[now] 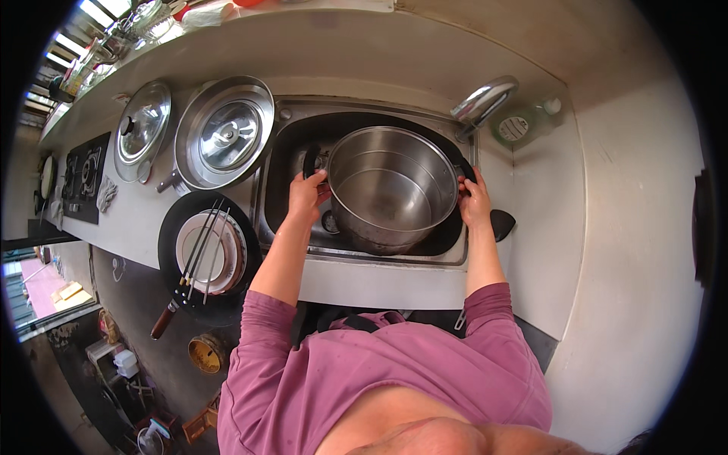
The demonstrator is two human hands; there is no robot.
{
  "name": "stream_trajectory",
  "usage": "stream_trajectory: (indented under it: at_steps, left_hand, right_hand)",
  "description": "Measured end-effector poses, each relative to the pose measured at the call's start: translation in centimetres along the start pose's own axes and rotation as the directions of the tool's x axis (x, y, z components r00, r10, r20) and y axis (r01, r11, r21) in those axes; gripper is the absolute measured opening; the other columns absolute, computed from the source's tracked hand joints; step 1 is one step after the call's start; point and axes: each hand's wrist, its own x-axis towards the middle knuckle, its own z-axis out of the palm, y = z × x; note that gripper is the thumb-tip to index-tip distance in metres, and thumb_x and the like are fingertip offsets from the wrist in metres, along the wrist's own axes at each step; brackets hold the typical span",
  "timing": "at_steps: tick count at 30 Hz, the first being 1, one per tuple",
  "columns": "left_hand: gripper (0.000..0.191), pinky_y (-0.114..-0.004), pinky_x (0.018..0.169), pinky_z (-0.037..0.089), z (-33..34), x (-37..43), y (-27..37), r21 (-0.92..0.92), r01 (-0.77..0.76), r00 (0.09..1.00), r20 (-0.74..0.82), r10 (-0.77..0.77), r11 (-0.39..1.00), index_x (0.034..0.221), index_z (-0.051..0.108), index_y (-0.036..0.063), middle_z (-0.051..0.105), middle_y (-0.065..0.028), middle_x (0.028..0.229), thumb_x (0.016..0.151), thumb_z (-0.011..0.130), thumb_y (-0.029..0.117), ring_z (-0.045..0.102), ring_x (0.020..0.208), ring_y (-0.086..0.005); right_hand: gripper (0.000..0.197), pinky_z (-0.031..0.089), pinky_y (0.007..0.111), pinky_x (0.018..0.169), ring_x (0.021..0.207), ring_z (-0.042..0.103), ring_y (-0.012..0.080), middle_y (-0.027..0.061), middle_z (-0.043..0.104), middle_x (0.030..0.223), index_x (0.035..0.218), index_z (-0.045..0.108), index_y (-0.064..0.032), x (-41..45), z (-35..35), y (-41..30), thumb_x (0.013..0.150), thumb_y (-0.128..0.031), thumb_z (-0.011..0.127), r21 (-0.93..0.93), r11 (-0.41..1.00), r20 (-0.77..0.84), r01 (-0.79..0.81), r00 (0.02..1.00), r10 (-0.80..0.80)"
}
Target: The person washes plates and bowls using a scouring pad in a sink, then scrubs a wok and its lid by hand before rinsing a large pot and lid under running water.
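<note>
A large stainless steel pot (392,193) with black side handles is over the sink basin (293,114), tilted a little towards me. No food shows inside it. My left hand (307,196) grips the handle on its left, and my right hand (474,199) is closed round the handle on its right. Behind the pot, to the right, a chrome faucet (489,99) curves over the sink's back corner. Whether the pot's base touches the basin, I cannot tell.
Left of the sink lie a wide steel pan (264,145) holding a lid, and a glass lid (162,114). A black wok (168,227) with plates and chopsticks overhangs the counter's front edge. A green-tinted bottle (515,128) and a black ladle (503,225) are at right; a gas stove (85,176) is far left.
</note>
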Motion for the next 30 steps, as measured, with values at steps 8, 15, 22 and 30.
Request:
stream_trajectory:
  at_steps: [8, 15, 22, 30]
  left_hand:
    - [0.010, -0.031, 0.060, 0.050, -0.8, 2.8, -5.9, -0.089, 0.013, 0.996, -0.083, -0.021, 0.996, 0.088, 0.049, 0.0088, 0.057, -0.0036, 0.076, 0.081, 0.056, 0.005, 0.057, 0.065, -0.0166]
    - [0.013, -0.029, 0.053, 0.047, -1.9, 4.8, -10.3, -0.135, 0.138, 0.981, -0.115, -0.154, 0.981, 0.090, 0.048, 0.0109, 0.056, -0.0021, 0.076, 0.081, 0.056, 0.006, 0.056, 0.062, -0.0150]
    - [0.036, -0.037, 0.078, 0.043, -5.2, 4.7, -11.5, 0.005, 0.158, 0.971, -0.184, -0.154, 0.987, 0.114, 0.044, 0.0105, 0.053, -0.0107, 0.102, 0.083, 0.057, 0.023, 0.053, 0.092, -0.0213]
    - [0.068, -0.057, 0.094, 0.028, -3.4, 1.0, 3.9, -0.579, -0.403, 0.882, -0.452, 0.133, 0.709, 0.127, 0.030, 0.0062, 0.030, -0.0130, 0.128, 0.081, 0.047, 0.053, 0.030, 0.118, -0.0321]
  right_hand:
    - [0.056, 0.042, 0.025, 0.057, 0.071, 0.052, 0.0100, 0.0029, 0.057, 0.093, 0.135, 0.031, -0.0205, 3.1, -2.7, 2.4, 0.084, -0.007, 0.052, -0.173, 0.985, -0.055, -0.010, 0.999, 0.000]
    - [0.054, 0.047, 0.031, 0.072, 0.099, 0.053, 0.0215, 0.0134, 0.048, 0.121, 0.134, 0.033, -0.0068, 3.5, -2.1, 2.6, 0.083, -0.007, 0.051, -0.818, 0.574, -0.125, -0.025, 0.983, -0.134]
    - [0.063, 0.023, 0.041, 0.105, 0.125, 0.031, 0.0382, 0.0247, 0.030, 0.136, 0.132, 0.034, -0.0006, 1.8, 1.1, 3.5, 0.077, -0.016, 0.060, -0.983, -0.076, 0.180, 0.167, 0.958, -0.221]
    - [0.065, 0.016, 0.040, 0.108, 0.130, 0.022, 0.0375, 0.0271, 0.023, 0.138, 0.133, 0.025, 0.0051, 9.3, -0.9, -3.7, 0.076, -0.005, 0.055, -0.951, 0.025, 0.216, 0.308, 0.719, -0.660]
